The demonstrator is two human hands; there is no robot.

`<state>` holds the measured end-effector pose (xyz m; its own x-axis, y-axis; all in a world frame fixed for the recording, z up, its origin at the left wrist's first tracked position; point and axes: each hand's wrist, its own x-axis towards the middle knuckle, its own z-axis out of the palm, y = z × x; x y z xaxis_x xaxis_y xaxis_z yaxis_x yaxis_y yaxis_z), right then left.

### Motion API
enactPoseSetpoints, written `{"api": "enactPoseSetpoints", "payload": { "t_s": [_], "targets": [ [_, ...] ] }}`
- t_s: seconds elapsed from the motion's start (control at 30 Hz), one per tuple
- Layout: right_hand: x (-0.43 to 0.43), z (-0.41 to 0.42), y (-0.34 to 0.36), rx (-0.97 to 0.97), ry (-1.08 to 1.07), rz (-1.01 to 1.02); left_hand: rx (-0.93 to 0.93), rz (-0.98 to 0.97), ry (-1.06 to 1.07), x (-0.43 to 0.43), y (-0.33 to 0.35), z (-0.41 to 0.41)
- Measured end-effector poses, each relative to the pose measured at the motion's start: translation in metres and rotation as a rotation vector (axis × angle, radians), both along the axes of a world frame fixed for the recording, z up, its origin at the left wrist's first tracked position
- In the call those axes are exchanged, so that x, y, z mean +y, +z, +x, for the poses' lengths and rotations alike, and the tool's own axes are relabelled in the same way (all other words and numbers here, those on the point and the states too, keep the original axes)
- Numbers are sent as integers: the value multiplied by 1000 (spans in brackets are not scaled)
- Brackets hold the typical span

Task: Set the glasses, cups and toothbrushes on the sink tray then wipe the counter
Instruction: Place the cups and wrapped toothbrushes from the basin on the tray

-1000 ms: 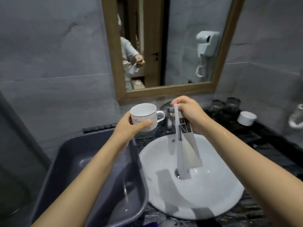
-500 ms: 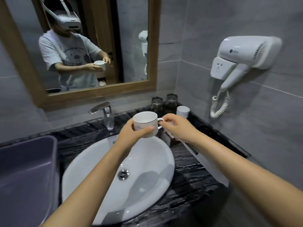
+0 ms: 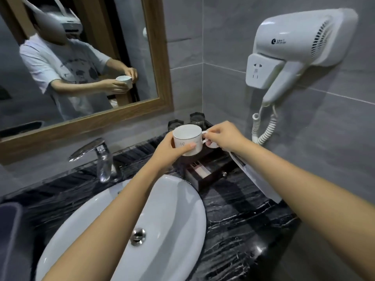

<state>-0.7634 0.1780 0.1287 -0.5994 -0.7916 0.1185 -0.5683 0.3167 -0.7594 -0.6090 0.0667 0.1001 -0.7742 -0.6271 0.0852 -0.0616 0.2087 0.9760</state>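
My left hand (image 3: 167, 152) grips a white cup (image 3: 187, 138) by its side, held upright in the air above the dark tray (image 3: 209, 182) at the counter's back right corner. My right hand (image 3: 223, 136) pinches the cup's handle and also holds a long white toothbrush packet (image 3: 257, 179), which trails down under my wrist. Behind the cup, two dark glasses (image 3: 197, 118) stand on the tray. A small packet (image 3: 199, 171) lies in the tray's front compartment. A bit of a second white cup (image 3: 213, 146) shows under my right hand.
A white basin (image 3: 172, 216) is set in the black marble counter (image 3: 243, 220), with a chrome faucet (image 3: 101, 157) behind it. A wall hair dryer (image 3: 294, 47) with a coiled cord hangs right of the tray. A grey tub (image 3: 8, 230) stands at far left.
The view swung right, from the tub and basin to the tray corner. Both hands carried the cup over the tray, and my right hand, with the packet, took the cup's handle.
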Motion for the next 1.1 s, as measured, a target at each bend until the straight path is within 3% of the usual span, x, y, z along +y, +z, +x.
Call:
{"api": "enactPoseSetpoints", "payload": {
  "t_s": [0.23, 0.67, 1.1],
  "targets": [
    [-52, -34, -27, 26, -127, 93, -42, -25, 93, -43, -27, -50],
    [-103, -85, -109, -187, -11, 180, -138, 60, 207, -79, -109, -111],
    [-112, -98, -136, -251, 44, 196, -270, -29, 206, -90, -130, -118]
  ]
}}
